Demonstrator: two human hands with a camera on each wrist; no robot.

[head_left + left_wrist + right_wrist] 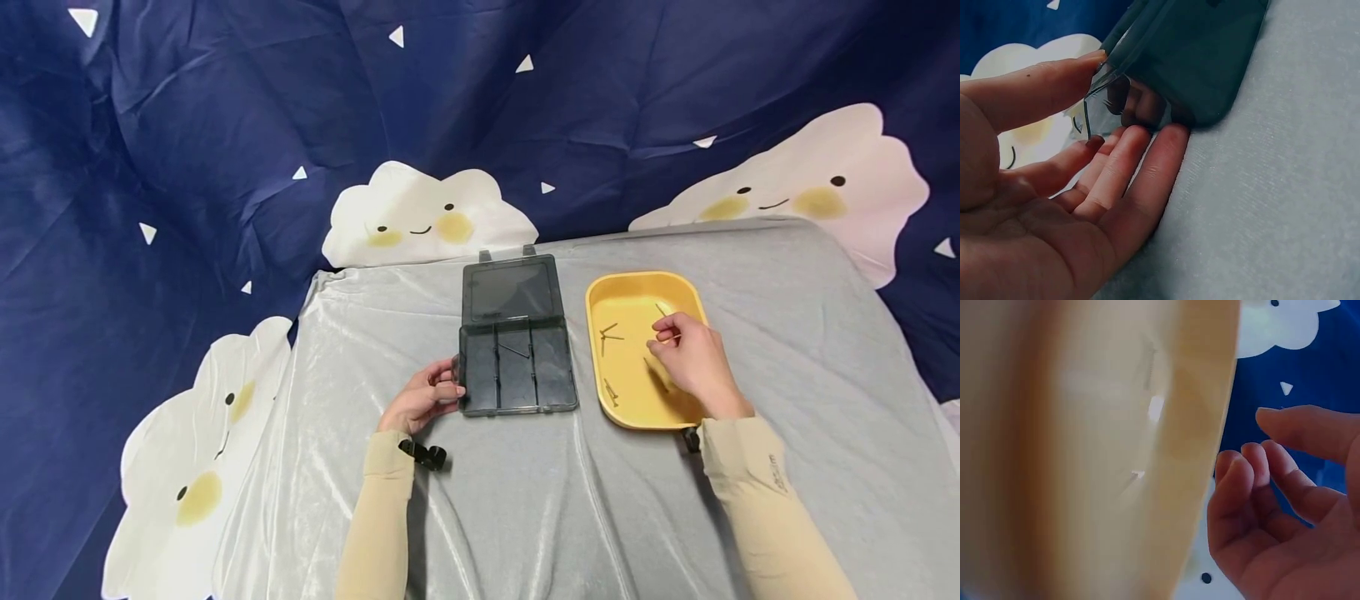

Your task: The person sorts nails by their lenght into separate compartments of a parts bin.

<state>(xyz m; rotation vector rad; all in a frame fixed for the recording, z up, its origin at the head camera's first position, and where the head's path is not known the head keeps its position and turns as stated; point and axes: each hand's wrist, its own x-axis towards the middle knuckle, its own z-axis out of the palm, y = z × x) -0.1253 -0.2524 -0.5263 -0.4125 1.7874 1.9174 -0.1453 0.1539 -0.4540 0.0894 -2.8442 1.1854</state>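
A dark, see-through compartment box [516, 367] lies with its lid [513, 290] folded back. My left hand [423, 398] grips its left side, thumb [1054, 84] at the upper edge and fingertips along the lower edge. One thin screw or nail [514, 351] lies slanted in the middle compartment. Over the right half of a yellow tray [626, 408] hovers my right hand [696, 358], fingers bent; the right wrist view has a gap between thumb and index finger, with nothing visible in it. Several thin metal pieces [611, 337] lie in the tray.
A grey velvety cloth [510, 492] covers the table. Behind it hangs a dark blue curtain [450, 92] with white clouds and triangles. The box and tray stand side by side with a narrow strip of cloth between them.
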